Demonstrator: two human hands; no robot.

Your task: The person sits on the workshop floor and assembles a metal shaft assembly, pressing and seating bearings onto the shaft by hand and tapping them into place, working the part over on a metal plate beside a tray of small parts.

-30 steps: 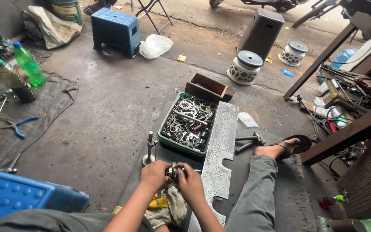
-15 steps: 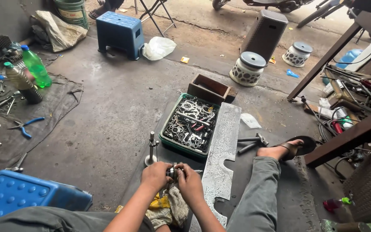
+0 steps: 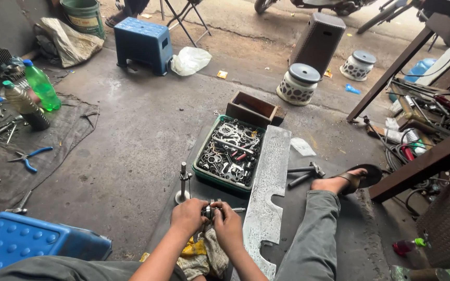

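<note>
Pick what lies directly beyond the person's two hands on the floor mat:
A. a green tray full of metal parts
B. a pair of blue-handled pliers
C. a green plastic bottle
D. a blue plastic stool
A: the green tray, full of metal parts, sits just past the left hand and right hand, which together hold a small metal part; the stool, bottle and pliers lie farther off to the left.

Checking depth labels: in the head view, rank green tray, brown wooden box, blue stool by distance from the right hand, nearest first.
1. Green tray of metal parts: just ahead of the right hand.
2. Brown wooden box: past the tray's far end.
3. Blue stool: farthest, up and to the left.
</note>
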